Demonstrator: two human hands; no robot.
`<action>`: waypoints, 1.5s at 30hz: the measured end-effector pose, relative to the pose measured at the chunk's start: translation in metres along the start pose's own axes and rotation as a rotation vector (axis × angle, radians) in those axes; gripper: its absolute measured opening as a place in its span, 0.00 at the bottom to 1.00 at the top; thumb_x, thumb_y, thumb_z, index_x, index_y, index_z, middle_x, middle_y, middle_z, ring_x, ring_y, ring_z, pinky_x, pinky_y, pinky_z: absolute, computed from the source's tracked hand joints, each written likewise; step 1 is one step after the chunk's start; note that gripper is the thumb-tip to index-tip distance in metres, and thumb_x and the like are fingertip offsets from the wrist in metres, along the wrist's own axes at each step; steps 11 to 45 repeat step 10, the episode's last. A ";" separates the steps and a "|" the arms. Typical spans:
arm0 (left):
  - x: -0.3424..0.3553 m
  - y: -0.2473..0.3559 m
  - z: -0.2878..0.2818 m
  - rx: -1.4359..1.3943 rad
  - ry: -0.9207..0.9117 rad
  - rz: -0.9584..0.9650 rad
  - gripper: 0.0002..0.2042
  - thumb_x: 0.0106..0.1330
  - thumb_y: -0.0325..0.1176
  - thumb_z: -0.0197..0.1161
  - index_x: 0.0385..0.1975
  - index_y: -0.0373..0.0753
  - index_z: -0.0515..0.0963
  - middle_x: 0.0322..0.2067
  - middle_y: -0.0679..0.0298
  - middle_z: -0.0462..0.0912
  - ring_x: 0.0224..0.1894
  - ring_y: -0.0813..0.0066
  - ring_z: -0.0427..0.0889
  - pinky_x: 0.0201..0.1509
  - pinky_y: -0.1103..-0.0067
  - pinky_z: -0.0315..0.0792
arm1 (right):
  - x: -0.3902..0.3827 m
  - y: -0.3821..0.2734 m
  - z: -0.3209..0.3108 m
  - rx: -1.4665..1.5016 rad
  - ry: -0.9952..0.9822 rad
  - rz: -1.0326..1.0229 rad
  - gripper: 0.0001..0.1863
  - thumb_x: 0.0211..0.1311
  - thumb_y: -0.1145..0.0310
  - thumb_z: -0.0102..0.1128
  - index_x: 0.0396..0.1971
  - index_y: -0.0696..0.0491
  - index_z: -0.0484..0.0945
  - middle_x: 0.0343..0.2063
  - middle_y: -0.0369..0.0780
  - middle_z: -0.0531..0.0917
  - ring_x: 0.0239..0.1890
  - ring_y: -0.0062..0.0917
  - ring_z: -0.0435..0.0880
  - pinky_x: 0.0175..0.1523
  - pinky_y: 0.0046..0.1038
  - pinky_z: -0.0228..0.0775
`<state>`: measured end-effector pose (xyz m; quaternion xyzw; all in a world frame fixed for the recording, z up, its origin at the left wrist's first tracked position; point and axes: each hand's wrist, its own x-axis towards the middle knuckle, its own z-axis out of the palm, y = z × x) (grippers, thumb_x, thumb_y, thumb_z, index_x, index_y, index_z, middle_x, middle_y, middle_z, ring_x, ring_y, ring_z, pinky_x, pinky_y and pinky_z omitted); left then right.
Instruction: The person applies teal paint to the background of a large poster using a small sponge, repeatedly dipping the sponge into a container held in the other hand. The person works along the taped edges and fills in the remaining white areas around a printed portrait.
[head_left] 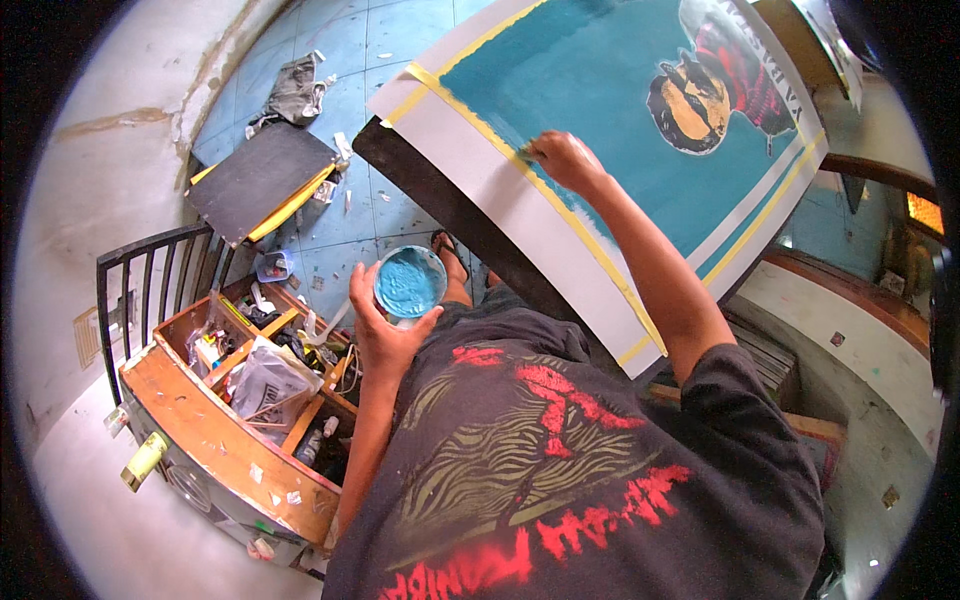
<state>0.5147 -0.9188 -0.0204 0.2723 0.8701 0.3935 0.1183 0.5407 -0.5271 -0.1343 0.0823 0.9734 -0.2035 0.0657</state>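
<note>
My left hand [388, 335] is wrapped round a round white tub [381, 290] of thick blue paint [410, 280], its open top facing up. My right hand [568, 160] is closed near the left edge of a large painted sheet [590, 130]. A small greenish tip [526, 152] pokes out of its fingers against the paint; the fingers hide the rest. Blue paint covers most of the sheet, with a figure [690, 105] in orange, black and red toward the upper right. Yellow masking tape [570, 210] runs between the blue area and a white margin.
The sheet lies on a dark board [430, 200]. At lower left stands a wooden drawer unit [230, 415] with open compartments full of bags and odds and ends. Beyond it are a black metal rack [150, 265], a black flat panel [262, 180] and a grey cloth [295, 88] on blue tiles.
</note>
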 end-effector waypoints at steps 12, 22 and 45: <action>0.017 0.003 0.007 -0.056 -0.018 0.054 0.58 0.45 0.42 0.84 0.71 0.34 0.48 0.62 0.44 0.69 0.63 0.48 0.72 0.68 0.61 0.67 | -0.160 0.011 0.019 0.184 -0.150 0.273 0.10 0.66 0.71 0.54 0.40 0.54 0.84 0.41 0.46 0.83 0.47 0.42 0.83 0.53 0.42 0.76; 0.017 0.003 0.007 -0.056 -0.018 0.054 0.58 0.45 0.42 0.84 0.71 0.34 0.48 0.62 0.44 0.69 0.63 0.48 0.72 0.68 0.61 0.67 | -0.160 0.011 0.019 0.184 -0.150 0.273 0.10 0.66 0.71 0.54 0.40 0.54 0.84 0.41 0.46 0.83 0.47 0.42 0.83 0.53 0.42 0.76; 0.017 0.003 0.007 -0.056 -0.018 0.054 0.58 0.45 0.42 0.84 0.71 0.34 0.48 0.62 0.44 0.69 0.63 0.48 0.72 0.68 0.61 0.67 | -0.160 0.011 0.019 0.184 -0.150 0.273 0.10 0.66 0.71 0.54 0.40 0.54 0.84 0.41 0.46 0.83 0.47 0.42 0.83 0.53 0.42 0.76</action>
